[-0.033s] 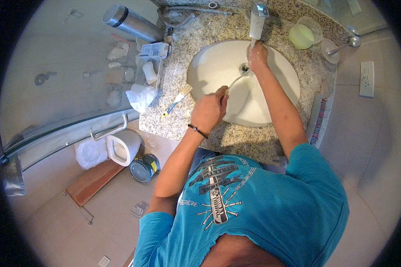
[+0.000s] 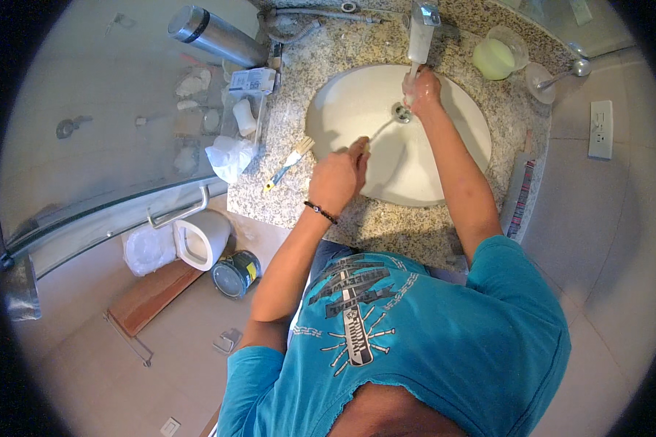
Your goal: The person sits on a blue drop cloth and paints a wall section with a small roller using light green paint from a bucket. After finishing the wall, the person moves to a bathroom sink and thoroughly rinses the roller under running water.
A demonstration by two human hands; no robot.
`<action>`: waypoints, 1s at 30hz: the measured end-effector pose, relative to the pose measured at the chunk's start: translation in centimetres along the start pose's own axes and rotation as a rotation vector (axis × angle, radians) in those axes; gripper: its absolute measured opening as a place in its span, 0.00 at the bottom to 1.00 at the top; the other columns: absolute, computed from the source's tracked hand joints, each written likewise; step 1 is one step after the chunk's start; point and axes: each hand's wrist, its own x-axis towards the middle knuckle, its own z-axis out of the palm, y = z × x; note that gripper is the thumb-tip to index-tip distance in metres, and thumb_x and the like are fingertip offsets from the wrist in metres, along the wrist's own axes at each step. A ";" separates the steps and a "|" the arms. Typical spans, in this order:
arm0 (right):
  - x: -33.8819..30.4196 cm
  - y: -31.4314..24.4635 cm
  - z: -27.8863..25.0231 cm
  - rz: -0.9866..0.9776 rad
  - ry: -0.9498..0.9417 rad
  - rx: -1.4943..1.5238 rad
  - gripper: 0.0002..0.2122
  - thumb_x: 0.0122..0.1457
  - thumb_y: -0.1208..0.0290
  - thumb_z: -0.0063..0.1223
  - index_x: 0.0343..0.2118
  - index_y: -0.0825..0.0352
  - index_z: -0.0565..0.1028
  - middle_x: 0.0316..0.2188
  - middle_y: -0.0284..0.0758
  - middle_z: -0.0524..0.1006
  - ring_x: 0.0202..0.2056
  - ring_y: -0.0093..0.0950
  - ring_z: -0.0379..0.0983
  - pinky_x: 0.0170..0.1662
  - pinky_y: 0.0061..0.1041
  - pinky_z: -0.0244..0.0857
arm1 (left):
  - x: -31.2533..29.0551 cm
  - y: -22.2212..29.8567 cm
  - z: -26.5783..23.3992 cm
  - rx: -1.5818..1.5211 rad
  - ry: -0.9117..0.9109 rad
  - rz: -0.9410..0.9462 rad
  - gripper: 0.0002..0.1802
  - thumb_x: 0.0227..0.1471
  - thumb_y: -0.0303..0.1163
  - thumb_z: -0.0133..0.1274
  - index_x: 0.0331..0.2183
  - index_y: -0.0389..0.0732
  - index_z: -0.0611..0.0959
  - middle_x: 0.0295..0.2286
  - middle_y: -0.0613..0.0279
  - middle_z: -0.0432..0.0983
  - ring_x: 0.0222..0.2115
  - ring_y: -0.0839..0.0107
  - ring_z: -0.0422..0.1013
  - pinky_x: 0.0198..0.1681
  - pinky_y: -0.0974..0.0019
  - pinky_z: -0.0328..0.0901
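My left hand [image 2: 337, 177], with a dark beaded bracelet at its wrist, is closed round a thin, slender-shafted tool [image 2: 381, 132] over the left part of the white oval sink [image 2: 335, 109]. The tool's far end points toward the drain [image 2: 401, 112]; its exact kind does not show. Under the square chrome faucet [image 2: 420, 36], my right hand [image 2: 423, 91] is held with curled fingers in what looks like running water. Whatever those fingers may hold is hidden. On the counter to the left lies a paintbrush [image 2: 290, 163] with pale bristles.
Granite counter [image 2: 284, 109] surrounds the sink. Along its left side stand a clear tray [image 2: 259, 116] with a white bottle, a crumpled white bag [image 2: 230, 158] and a steel flask [image 2: 219, 36]. A cup of pale green liquid [image 2: 496, 58] sits at right. A bucket [image 2: 235, 275] stands on the floor.
My left hand has shifted slightly left, drawing the tool back a little from the drain. My right hand has moved very slightly to the right under the faucet.
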 end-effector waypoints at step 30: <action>-2.5 -1.7 -3.0 0.105 -0.672 0.415 0.23 0.70 0.60 0.54 0.60 0.71 0.72 0.41 0.34 0.83 0.37 0.28 0.79 0.35 0.22 0.73 | -1.2 -2.2 -1.5 0.099 0.041 0.123 0.25 0.63 0.33 0.52 0.62 0.48 0.76 0.31 0.54 0.78 0.26 0.52 0.77 0.32 0.51 0.73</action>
